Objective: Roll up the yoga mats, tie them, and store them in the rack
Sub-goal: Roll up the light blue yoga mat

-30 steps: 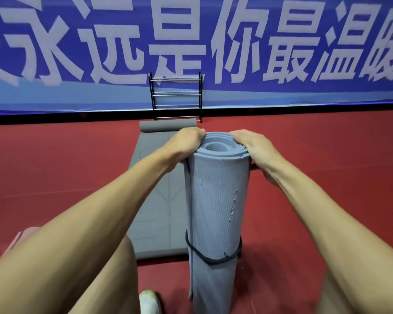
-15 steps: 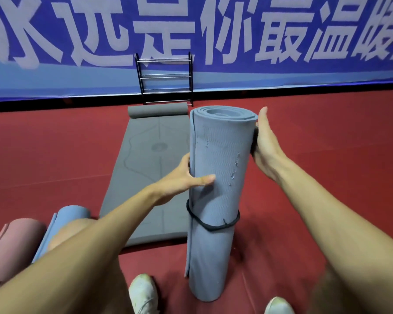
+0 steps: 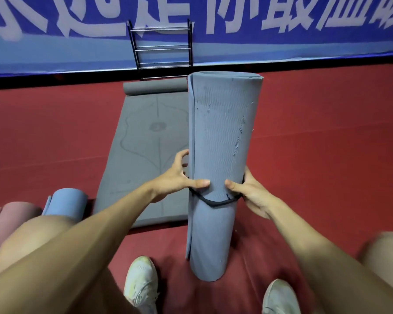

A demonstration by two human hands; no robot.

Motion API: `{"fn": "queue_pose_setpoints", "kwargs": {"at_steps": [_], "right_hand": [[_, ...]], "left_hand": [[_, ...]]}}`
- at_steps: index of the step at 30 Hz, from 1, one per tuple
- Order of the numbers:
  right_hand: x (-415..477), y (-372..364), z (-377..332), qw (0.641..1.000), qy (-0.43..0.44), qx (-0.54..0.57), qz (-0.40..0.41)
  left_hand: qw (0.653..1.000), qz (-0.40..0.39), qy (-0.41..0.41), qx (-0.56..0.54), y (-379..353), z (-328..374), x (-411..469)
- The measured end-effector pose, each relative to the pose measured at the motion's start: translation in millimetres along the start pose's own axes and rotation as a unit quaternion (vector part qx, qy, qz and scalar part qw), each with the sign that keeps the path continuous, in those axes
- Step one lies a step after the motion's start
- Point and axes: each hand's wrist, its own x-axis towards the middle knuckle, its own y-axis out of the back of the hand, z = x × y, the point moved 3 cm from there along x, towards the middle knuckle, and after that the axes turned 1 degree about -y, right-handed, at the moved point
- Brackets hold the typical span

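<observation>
Red floor, blue banner behind. Rolled blue mat stands upright on end. Left hand and right hand curl round its middle, thumbs just above black strap. Tying step, probably seating the strap. Next: lift whole roll, carry to rack well behind mat.

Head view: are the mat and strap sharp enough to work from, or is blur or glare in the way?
Head view: mat and strap are sharp at centre; head view: the edges smear, worst at the knee lower right; head view: the wide angle tilts the rack; light is even, no glare.
</observation>
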Motion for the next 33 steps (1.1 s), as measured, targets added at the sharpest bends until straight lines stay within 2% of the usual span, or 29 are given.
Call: {"fn": "queue_pose_setpoints", "kwargs": {"at_steps": [4,7,11,14,16,19,24,29,33], "right_hand": [[6,7,13,1.0,-0.003,0.029,-0.002],[4,18,34,0.995,-0.048,0.086,0.016],[2,20,52,0.997,-0.069,0.019,0.032],[14,20,49,0.995,-0.062,-0.003,0.077],[22,17,44,0.995,-0.054,-0.013,0.078],[31,3,24,0.996,-0.048,-0.028,0.069],[44,-34,-44,0.996,0.011,-0.038,0.083],[47,-86,-109,0.997,0.066,-0.006,0.05],[46,-138,-135,0.998,0.063,0.02,0.013]], "left_hand": [[0.998,-0.058,0.022,-0.007,-5,-21,3],[0.999,-0.025,0.013,-0.018,-18,-35,11],[0.998,0.028,0.018,-0.049,-27,-45,26],[0.997,0.035,0.021,-0.071,-28,-44,36],[0.996,0.041,0.021,-0.08,-20,-43,40],[0.997,0.055,0.013,-0.057,2,-29,37],[0.994,0.09,-0.057,-0.029,48,35,24],[0.991,0.069,-0.098,0.051,105,99,-16],[0.981,0.121,-0.13,0.081,136,120,-59]]}}
